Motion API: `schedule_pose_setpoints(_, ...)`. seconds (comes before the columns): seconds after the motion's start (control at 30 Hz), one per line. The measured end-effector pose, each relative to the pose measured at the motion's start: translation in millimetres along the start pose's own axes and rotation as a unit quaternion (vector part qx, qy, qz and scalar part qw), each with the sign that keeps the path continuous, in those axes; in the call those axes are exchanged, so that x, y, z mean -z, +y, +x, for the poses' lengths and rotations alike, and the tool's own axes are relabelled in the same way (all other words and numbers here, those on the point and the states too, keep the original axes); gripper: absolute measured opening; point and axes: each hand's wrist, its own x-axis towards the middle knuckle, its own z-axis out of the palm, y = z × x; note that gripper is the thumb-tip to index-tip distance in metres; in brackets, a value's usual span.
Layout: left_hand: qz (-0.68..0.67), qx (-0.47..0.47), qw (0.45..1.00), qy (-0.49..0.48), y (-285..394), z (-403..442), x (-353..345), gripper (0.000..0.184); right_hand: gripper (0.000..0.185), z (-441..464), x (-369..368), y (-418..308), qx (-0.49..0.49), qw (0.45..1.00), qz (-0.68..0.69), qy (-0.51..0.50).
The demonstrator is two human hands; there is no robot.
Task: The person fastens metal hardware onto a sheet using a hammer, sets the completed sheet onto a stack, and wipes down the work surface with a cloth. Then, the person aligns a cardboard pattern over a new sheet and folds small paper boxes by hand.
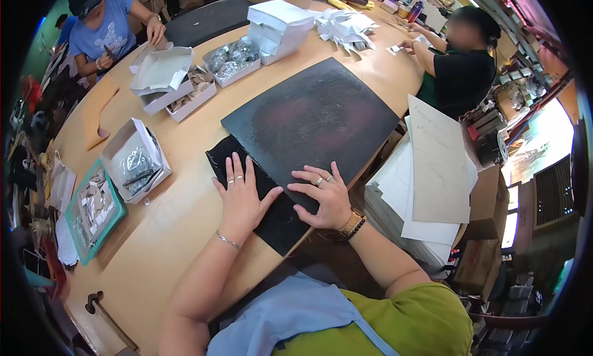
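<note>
A large dark board [309, 118] with faint reddish patches lies on the wooden table [179, 217]. Black cloth [281, 226] lies along the board's near left edge, partly beneath my hands. My left hand [241, 186] rests on that cloth, palm down, fingers spread, with a ring and a bracelet. To its right, my right hand [322, 195] touches the board near its front edge, fingers apart and slightly bent, with rings and a gold watch. Neither hand holds anything.
White boxes with plastic-wrapped items [139, 161] and a teal tray [96, 211] stand left. Beyond the board is a white box stack [278, 29]. Large sheets [438, 164] are piled right. One person [111, 25] works at the back left, another [460, 66] at the right.
</note>
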Motion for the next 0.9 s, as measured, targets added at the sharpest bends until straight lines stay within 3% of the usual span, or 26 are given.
schedule_pose_setpoints(0.2,-0.029,-0.020,0.999,0.013,3.8,-16.3,-7.5,0.090,0.042,-2.7,-1.6,0.9,0.005,1.000,-0.008,-0.008)
schedule_pose_setpoints(0.27,-0.093,-0.125,0.986,-0.066,28.8,-56.1,10.4,0.082,0.042,-3.2,-0.9,2.2,0.010,1.000,-0.010,-0.017)
schedule_pose_setpoints(0.3,-0.157,-0.180,0.952,-0.191,42.1,-71.6,26.1,0.075,0.041,-2.4,2.8,0.6,0.003,1.000,0.001,-0.029)
schedule_pose_setpoints(0.33,-0.226,-0.304,0.881,-0.284,41.5,-81.6,35.4,0.064,0.041,-1.6,8.0,-1.8,-0.003,0.999,0.013,-0.040)
schedule_pose_setpoints(0.37,-0.448,-0.334,0.761,-0.331,38.3,-90.3,27.7,0.047,0.041,-0.9,12.6,-3.7,-0.010,0.998,0.027,-0.051)
schedule_pose_setpoints(0.43,-0.562,-0.136,0.732,-0.361,21.8,-102.1,41.0,0.025,0.046,-1.7,25.8,7.9,0.007,0.993,0.116,-0.002)
schedule_pose_setpoints(0.5,-0.580,0.034,0.784,-0.220,-1.2,-110.8,61.9,0.007,0.048,-4.9,57.8,15.4,-0.044,0.996,-0.061,0.041)
schedule_pose_setpoints(0.57,-0.603,0.088,0.790,-0.067,-35.7,-120.5,60.6,0.016,0.056,-17.1,83.0,36.7,-0.154,0.969,-0.173,0.086)
schedule_pose_setpoints(0.63,-0.587,0.088,0.805,0.016,-63.4,-137.6,53.7,0.020,0.067,-35.1,106.7,47.8,-0.315,0.884,-0.346,-0.003)
schedule_pose_setpoints(0.73,-0.586,0.098,0.803,0.052,-83.0,-166.1,34.1,0.016,0.077,-59.2,119.1,91.2,-0.463,0.844,-0.270,-0.025)
schedule_pose_setpoints(0.83,-0.584,0.100,0.797,0.120,-80.3,-167.3,18.8,0.013,0.077,-62.4,124.5,97.8,-0.503,0.828,-0.247,-0.024)
schedule_pose_setpoints(0.9,-0.612,0.127,0.774,0.103,-76.0,-167.5,25.1,0.011,0.075,-59.5,126.1,95.0,-0.497,0.836,-0.232,-0.020)
